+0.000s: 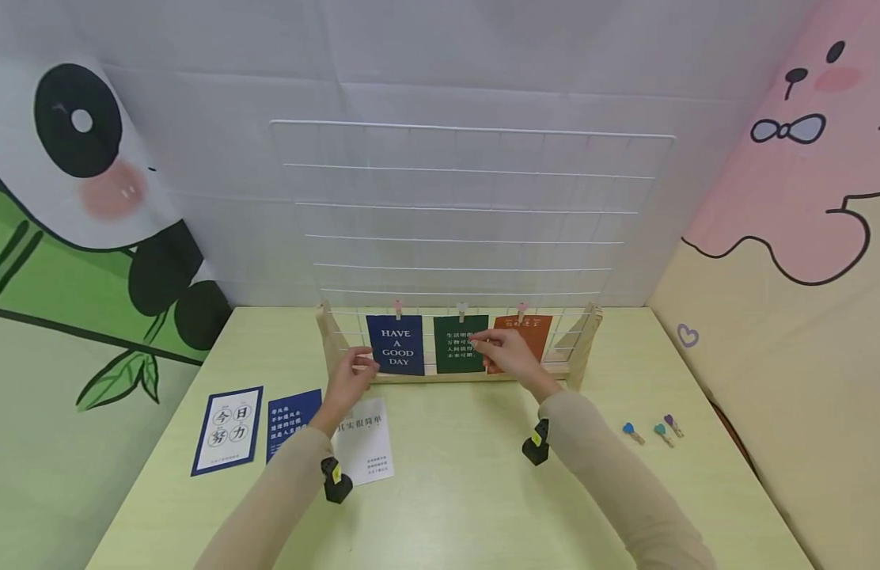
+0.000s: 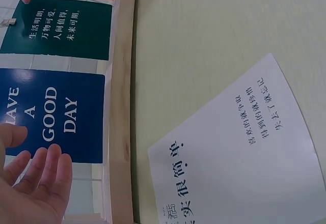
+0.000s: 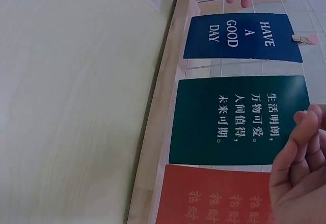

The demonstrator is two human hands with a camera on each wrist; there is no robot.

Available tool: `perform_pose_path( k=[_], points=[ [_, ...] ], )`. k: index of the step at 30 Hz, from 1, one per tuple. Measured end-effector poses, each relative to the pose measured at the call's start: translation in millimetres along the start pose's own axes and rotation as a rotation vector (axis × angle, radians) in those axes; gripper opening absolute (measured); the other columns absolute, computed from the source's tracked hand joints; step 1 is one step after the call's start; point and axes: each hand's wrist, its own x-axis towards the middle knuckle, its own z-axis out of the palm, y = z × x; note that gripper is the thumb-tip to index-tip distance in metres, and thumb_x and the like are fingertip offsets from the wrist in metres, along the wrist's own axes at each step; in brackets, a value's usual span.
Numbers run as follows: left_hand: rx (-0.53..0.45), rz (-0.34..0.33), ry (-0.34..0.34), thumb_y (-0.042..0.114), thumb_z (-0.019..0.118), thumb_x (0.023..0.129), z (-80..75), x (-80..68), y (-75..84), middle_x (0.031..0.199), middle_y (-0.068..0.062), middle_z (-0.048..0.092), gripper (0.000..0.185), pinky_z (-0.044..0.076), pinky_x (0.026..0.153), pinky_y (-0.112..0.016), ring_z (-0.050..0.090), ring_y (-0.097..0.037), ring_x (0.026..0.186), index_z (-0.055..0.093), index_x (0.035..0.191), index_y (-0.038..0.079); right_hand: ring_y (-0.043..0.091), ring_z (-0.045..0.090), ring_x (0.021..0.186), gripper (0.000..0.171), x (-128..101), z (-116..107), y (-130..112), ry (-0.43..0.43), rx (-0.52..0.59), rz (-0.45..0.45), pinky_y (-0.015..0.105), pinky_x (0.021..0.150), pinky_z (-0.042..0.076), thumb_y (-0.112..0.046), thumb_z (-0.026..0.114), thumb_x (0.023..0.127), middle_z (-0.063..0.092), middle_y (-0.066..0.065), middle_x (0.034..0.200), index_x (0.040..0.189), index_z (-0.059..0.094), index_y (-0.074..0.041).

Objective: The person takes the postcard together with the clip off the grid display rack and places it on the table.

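Observation:
A white wire grid (image 1: 468, 206) stands in a wooden frame (image 1: 454, 377) at the back of the table. Small pegs clip three cards to it: a blue "HAVE A GOOD DAY" card (image 1: 397, 346), a green card (image 1: 456, 346) and an orange card (image 1: 536, 332). My left hand (image 1: 362, 364) hovers with relaxed fingers at the blue card's (image 2: 56, 117) lower left, close to the frame (image 2: 119, 132). My right hand (image 1: 483, 343) is curled in front of the orange card (image 3: 214, 196). Its fingertips (image 3: 303, 132) pinch the green card's (image 3: 229, 122) upper right edge.
Three loose cards lie front left on the table: a blue-bordered white one (image 1: 229, 430), a blue one (image 1: 292, 419) and a white one (image 1: 365, 447). Three heart pegs (image 1: 659, 431) lie at the right. Printed fabric walls close in on both sides.

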Motion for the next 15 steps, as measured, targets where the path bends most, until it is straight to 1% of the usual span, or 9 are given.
perform_pose_path(
  k=[1,3,7,9,12,15],
  points=[
    [-0.003,-0.002,-0.001,0.008,0.051,0.088,-0.1,0.6,0.2,0.104,-0.017,0.053,0.036,0.049,0.069,-0.036,0.053,-0.037,0.092,0.042,0.123,0.002,0.039,0.045,0.061,0.028,1,1,-2,-0.006,0.006,-0.002,0.027,0.046,0.040,-0.014,0.054,0.089,0.054,0.016,0.065,0.112,0.058,0.001],
    [-0.004,-0.005,0.002,0.009,0.052,0.088,-0.3,1.3,1.3,0.105,-0.018,0.052,0.037,0.049,0.070,-0.038,0.053,-0.036,0.092,0.042,0.123,0.002,0.036,0.046,0.060,0.028,2,3,-5,-0.018,0.008,-0.017,0.027,0.046,0.040,-0.013,0.054,0.089,0.054,0.013,0.066,0.112,0.058,0.003],
    [-0.009,-0.008,0.005,0.009,0.052,0.088,-0.7,3.2,1.3,0.105,-0.018,0.051,0.037,0.048,0.073,-0.042,0.054,-0.032,0.090,0.042,0.123,0.002,0.023,0.047,0.055,0.029,7,8,-9,-0.046,0.007,-0.037,0.024,0.046,0.041,-0.012,0.053,0.089,0.054,0.012,0.066,0.112,0.057,0.005],
    [-0.006,-0.012,0.008,0.009,0.052,0.089,-1.0,4.3,0.8,0.105,-0.017,0.051,0.037,0.047,0.074,-0.043,0.054,-0.030,0.089,0.042,0.123,0.003,0.018,0.047,0.054,0.029,10,10,-9,-0.061,0.011,-0.040,0.024,0.047,0.042,-0.013,0.053,0.089,0.054,0.013,0.066,0.112,0.056,0.005],
    [-0.006,-0.015,0.008,0.008,0.051,0.089,-1.2,6.3,0.7,0.105,-0.017,0.051,0.037,0.047,0.075,-0.044,0.053,-0.032,0.090,0.042,0.124,0.002,0.016,0.048,0.053,0.030,15,14,-10,-0.073,0.022,-0.040,0.025,0.047,0.043,-0.013,0.052,0.090,0.055,0.013,0.067,0.114,0.055,0.005],
    [0.008,-0.018,0.012,0.008,0.051,0.088,-1.3,7.6,2.1,0.105,-0.017,0.051,0.036,0.048,0.073,-0.042,0.053,-0.033,0.090,0.042,0.123,0.002,0.015,0.048,0.053,0.030,18,19,-13,-0.058,0.027,-0.037,0.024,0.049,0.044,-0.014,0.052,0.090,0.056,0.014,0.068,0.114,0.055,0.003]
  ],
)
